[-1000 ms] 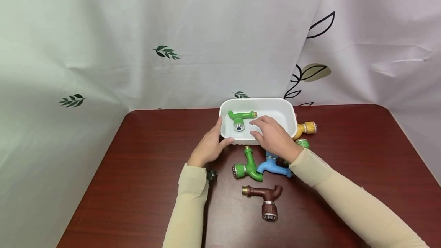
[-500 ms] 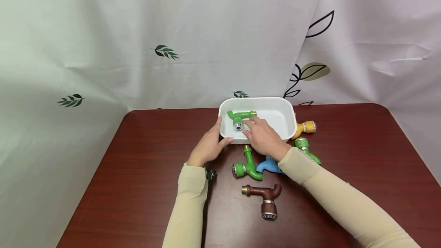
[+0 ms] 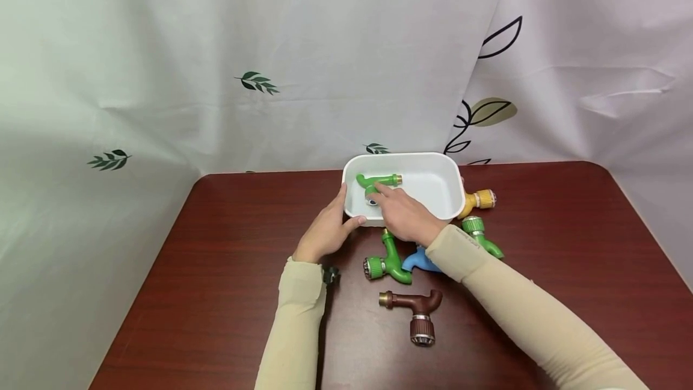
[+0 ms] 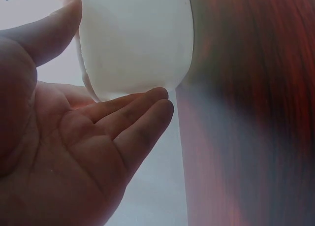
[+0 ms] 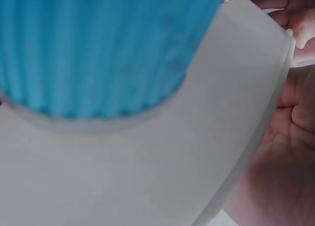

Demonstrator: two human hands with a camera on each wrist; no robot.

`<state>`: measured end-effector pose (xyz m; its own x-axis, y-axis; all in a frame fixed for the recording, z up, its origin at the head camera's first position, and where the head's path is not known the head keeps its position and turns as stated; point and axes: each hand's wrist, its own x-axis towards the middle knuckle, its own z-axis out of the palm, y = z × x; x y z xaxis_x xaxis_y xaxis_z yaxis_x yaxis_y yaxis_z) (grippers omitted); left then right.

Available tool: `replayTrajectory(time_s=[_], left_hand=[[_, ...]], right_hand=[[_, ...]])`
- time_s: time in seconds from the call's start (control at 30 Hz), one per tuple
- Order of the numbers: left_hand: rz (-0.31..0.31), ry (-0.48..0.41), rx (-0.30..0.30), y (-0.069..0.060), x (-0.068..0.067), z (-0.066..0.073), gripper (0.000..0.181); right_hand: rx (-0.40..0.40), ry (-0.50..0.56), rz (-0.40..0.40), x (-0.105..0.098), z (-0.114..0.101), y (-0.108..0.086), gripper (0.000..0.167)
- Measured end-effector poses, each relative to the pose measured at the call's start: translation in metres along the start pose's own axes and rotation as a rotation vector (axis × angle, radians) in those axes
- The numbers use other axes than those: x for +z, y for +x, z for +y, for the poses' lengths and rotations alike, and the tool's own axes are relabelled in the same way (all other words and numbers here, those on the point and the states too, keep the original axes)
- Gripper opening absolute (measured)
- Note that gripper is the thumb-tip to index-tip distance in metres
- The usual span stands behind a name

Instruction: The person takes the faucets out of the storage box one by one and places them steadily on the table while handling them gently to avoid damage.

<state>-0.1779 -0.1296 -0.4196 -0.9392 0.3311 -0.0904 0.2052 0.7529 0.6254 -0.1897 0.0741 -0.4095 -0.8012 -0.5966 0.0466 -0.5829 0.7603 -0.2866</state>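
A green tap (image 3: 372, 181) with a brass threaded end lies in the left part of a white plastic tray (image 3: 441, 197) at the table's back edge. My right hand (image 3: 408, 215) reaches over the tray's front rim, its fingertips at the tap's ribbed knob. They partly cover the knob; whether they grip it is hard to see. With fairly straight fingers, my left hand (image 3: 322, 230) rests against the tray's left end, the thumb on the front rim corner. In the left wrist view those fingers (image 4: 142, 130) touch the tray's outer wall.
Before the tray lie a second green tap (image 3: 391, 263), a blue tap (image 3: 421, 260) partly under my right wrist, and a brown tap (image 3: 415, 306). A yellow tap (image 3: 476, 200) and another green tap (image 3: 479, 233) lie at right. A pale curtain (image 3: 325, 77) hangs behind the table.
My right hand has moved left inside the tray, from beside the green tap to its knob. More of the right-hand green tap shows now. My left hand and the tray stay put.
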Motion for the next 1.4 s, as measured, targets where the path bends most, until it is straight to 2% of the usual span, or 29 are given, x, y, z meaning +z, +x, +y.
replayTrajectory(time_s=[0.1,0.23,0.37,0.53,0.67,0.87,1.13,1.23,1.4], left_hand=[[0.0,0.0,0.0,0.0,0.0,0.0,0.087],[0.005,-0.002,0.003,0.0,0.0,-0.001,0.087],[0.008,-0.006,0.011,0.0,0.0,-0.001,0.088],[0.005,-0.009,0.018,-0.001,0.0,-0.001,0.088],[0.003,-0.008,0.021,0.0,0.0,-0.001,0.088],[-0.004,-0.009,0.007,0.0,0.0,-0.001,0.089],[-0.002,-0.011,0.006,-0.001,0.0,-0.001,0.089],[-0.004,-0.007,0.006,-0.001,0.0,-0.001,0.088],[-0.002,-0.009,0.005,-0.001,0.0,-0.001,0.088]], right_hand=[[-0.037,-0.024,-0.002,0.0,0.001,0.0,0.046],[-0.047,-0.04,0.021,0.0,0.002,-0.001,0.044],[-0.039,-0.066,0.055,0.0,0.004,-0.001,0.045],[-0.003,-0.069,0.055,0.001,0.007,0.0,0.04],[0.039,-0.004,0.055,0.003,0.01,0.0,0.037],[0.144,0.129,0.076,0.004,0.012,0.0,0.034],[0.226,0.182,0.024,0.002,0.012,0.003,0.03],[0.22,0.198,0.028,0.002,0.013,0.004,0.032],[0.222,0.212,0.082,0.001,0.012,0.004,0.03]])
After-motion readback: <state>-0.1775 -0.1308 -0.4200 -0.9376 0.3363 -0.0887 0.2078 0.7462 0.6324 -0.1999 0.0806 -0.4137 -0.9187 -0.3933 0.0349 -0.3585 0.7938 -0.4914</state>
